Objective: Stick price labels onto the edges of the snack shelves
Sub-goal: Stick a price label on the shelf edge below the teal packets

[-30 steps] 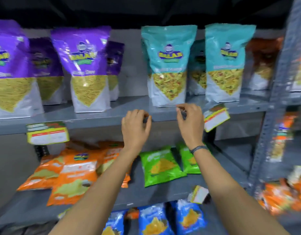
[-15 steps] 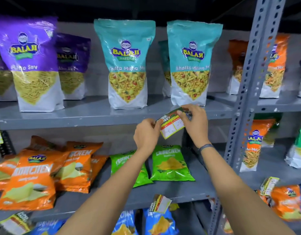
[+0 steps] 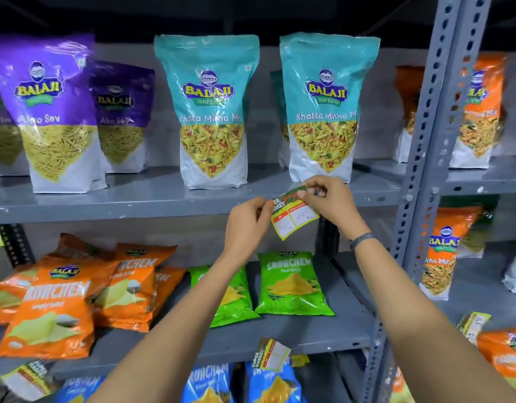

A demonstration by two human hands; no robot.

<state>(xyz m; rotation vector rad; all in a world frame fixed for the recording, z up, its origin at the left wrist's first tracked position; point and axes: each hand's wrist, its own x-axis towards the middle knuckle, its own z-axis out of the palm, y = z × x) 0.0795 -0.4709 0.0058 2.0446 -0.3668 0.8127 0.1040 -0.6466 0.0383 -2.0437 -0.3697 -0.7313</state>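
Since a second ago: price label (image 3: 295, 217) now up between both hands.

Pinched by left hand (image 3: 246, 225) and right hand (image 3: 332, 203), tilted, against shelf edge (image 3: 134, 209).

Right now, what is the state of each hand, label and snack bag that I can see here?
left hand: pinching the label's left edge
right hand: pinching its top
price label: tilted, at the shelf edge
teal bags: upright
purple bags: upright
green packets: lying flat
lower label: hanging tilted
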